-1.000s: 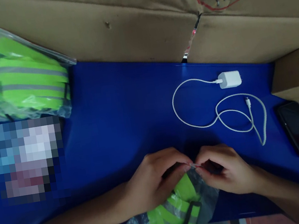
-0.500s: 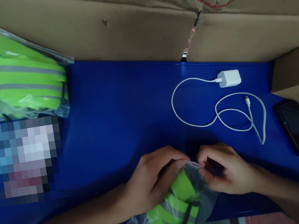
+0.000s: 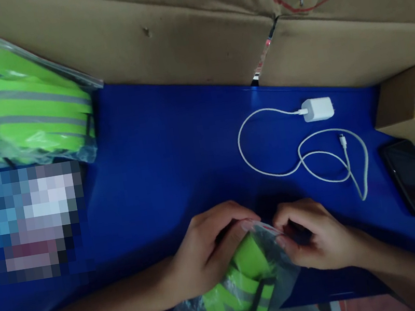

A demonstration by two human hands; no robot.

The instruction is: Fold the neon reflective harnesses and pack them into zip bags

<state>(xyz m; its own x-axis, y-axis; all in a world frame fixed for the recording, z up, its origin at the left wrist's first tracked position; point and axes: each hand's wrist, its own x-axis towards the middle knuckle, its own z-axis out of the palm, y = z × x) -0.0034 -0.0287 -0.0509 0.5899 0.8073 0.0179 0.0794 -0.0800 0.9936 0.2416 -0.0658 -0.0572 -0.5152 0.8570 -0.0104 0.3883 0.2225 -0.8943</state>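
A clear zip bag (image 3: 283,259) hangs at the near edge of the blue table, its top edge uppermost. Inside it lies a folded neon-green reflective vest (image 3: 252,259) with grey stripes and black trim. My left hand (image 3: 210,247) pinches the bag's top edge between thumb and fingers. Close by on the right, my right hand (image 3: 310,234) is closed on the other end of the same edge, thumb against curled fingers. A short stretch of the seal with a red line shows between the two hands.
More bagged green vests (image 3: 38,108) lie at the back left, beside a pixelated patch. A white charger (image 3: 317,109) with a looped cable (image 3: 273,174) sits right of centre. Farther right are a black phone (image 3: 414,178) and a cardboard box (image 3: 399,99). Brown cardboard (image 3: 181,38) lines the table's back.
My left hand has shifted slightly left along the bag's top edge, so a little more of the seal shows between my hands. My right hand stays nearly still.
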